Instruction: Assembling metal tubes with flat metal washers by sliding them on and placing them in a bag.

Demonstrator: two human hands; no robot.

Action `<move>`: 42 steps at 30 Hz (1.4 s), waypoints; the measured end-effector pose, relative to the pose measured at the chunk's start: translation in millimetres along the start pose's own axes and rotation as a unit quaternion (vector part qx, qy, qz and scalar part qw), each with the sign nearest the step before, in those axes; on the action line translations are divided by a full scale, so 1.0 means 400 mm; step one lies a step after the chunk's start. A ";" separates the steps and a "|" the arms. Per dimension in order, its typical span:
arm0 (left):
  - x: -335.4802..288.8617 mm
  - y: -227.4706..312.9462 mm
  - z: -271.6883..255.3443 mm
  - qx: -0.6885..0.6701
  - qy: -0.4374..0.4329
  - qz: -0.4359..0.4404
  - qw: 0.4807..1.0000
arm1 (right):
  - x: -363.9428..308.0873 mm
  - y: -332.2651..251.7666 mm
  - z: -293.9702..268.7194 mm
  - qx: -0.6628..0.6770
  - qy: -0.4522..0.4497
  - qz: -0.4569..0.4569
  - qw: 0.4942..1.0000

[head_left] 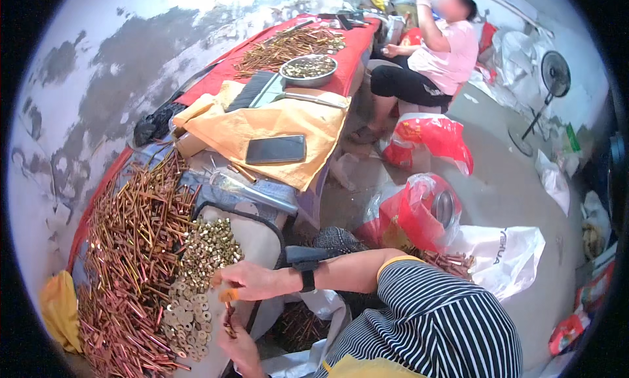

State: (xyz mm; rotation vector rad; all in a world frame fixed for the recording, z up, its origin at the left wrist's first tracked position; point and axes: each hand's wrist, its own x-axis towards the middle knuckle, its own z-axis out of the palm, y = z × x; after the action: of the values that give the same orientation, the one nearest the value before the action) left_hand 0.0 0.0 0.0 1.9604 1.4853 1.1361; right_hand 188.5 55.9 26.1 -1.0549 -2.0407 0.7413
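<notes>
My left hand [241, 349] is closed around a few copper-coloured bolts [229, 320], which stand up from its fingers. Just above it, my right hand [254, 281] has orange coverings on its fingertips and a black watch at the wrist. Its fingers are pinched together at the upper ends of the bolts; what they hold is too small to make out. Beside both hands lie a heap of flat washers [187, 316] and, farther off, a pile of brass-coloured nuts [213, 244]. A large heap of long bolts [134, 227] spreads to the left.
A white sack [334, 312] with bolts inside stands below my right forearm. Ahead, a phone [276, 149] and a brush [255, 90] rest on orange cloth [308, 126], before a metal bowl [308, 70]. A co-worker [445, 57] sits far right, near red bags [426, 139] and a fan [555, 73].
</notes>
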 end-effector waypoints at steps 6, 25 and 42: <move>-0.017 0.093 -0.010 -0.191 -0.103 -0.184 0.959 | -0.019 -0.008 -0.001 0.076 0.108 -0.078 0.988; -0.037 0.017 -0.022 -0.266 -0.081 -0.154 0.948 | -0.047 -0.050 -0.015 0.194 0.069 -0.092 0.974; -0.046 0.000 -0.037 -0.266 -0.115 -0.129 0.948 | -0.059 -0.077 -0.012 0.162 0.157 -0.152 0.962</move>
State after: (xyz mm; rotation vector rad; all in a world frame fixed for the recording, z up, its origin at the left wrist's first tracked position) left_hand -13.6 -19.4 2.1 1.4269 1.1216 1.0173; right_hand 188.5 21.3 44.1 -0.6087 -1.6858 0.6694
